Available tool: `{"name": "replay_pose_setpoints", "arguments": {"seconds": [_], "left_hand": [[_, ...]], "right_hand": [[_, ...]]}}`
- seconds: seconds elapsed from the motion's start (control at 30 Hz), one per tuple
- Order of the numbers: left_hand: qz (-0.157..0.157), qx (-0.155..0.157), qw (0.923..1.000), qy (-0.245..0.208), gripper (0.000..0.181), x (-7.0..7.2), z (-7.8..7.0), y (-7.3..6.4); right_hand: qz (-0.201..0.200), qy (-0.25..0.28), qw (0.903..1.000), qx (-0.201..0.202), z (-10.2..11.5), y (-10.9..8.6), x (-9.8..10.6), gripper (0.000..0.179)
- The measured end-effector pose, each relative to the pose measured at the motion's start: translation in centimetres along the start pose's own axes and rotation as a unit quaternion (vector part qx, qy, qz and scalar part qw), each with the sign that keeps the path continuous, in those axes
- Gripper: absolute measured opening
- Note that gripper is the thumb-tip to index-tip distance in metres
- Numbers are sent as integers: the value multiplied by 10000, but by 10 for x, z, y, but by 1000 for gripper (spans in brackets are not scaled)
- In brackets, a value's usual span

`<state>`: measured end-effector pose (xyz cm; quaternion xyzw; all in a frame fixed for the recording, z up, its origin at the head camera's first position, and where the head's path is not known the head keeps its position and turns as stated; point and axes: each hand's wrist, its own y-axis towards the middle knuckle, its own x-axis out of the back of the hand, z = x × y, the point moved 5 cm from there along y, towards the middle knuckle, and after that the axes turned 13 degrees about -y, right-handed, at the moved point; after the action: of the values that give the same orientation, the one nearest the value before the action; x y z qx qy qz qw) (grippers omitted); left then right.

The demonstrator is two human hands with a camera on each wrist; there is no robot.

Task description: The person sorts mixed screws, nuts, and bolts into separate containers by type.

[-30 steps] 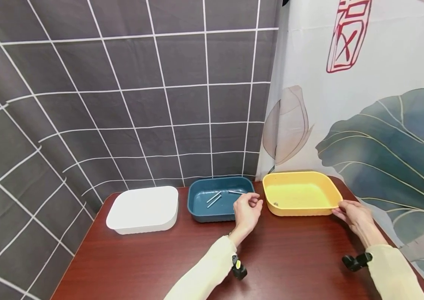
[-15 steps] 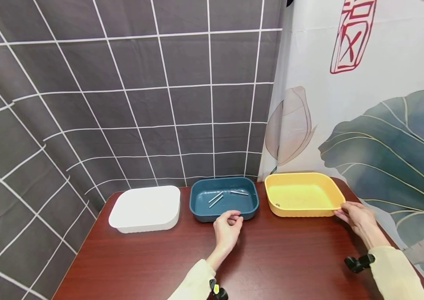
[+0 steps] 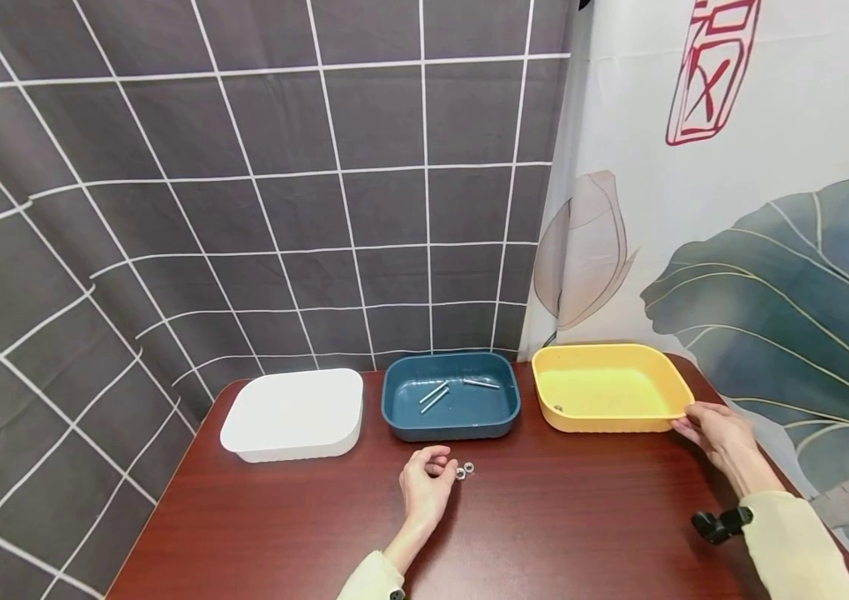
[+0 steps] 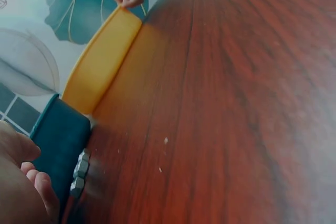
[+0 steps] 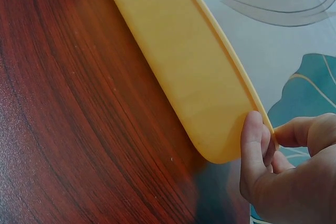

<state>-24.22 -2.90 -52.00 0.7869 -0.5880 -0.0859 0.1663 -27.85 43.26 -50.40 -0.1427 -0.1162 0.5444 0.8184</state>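
Left hand [image 3: 424, 485], fingers loosely curled, nothing visibly gripped, three hex nuts [image 4: 81, 169] just beside it on tabletop [image 3: 544, 517], right hand [image 3: 720, 433] pinching yellow tray [image 3: 604, 424] at its near right corner, blue tray [image 3: 451, 432] beyond nuts, three bolts [image 3: 435, 401] inside

I look forward and down over the table [image 3: 544, 525] through my head view. My wrist views sit nearer and lower, turned sideways, sharing the yellow tray [image 5: 178, 72] and right hand [image 5: 294, 169].
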Motion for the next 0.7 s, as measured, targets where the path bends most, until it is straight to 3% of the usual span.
{"name": "replay_pose_setpoints", "arguments": {"seconds": [0.33, 0.7], "left_hand": [[30, 85, 9997, 214, 23, 10, 7, -7], [115, -255, 9993, 255, 26, 15, 8, -14]], "right_hand": [[78, 1, 10000, 9, 2, 0, 1, 13], [9, -83, 10000, 6, 2, -1, -1, 15]]}}
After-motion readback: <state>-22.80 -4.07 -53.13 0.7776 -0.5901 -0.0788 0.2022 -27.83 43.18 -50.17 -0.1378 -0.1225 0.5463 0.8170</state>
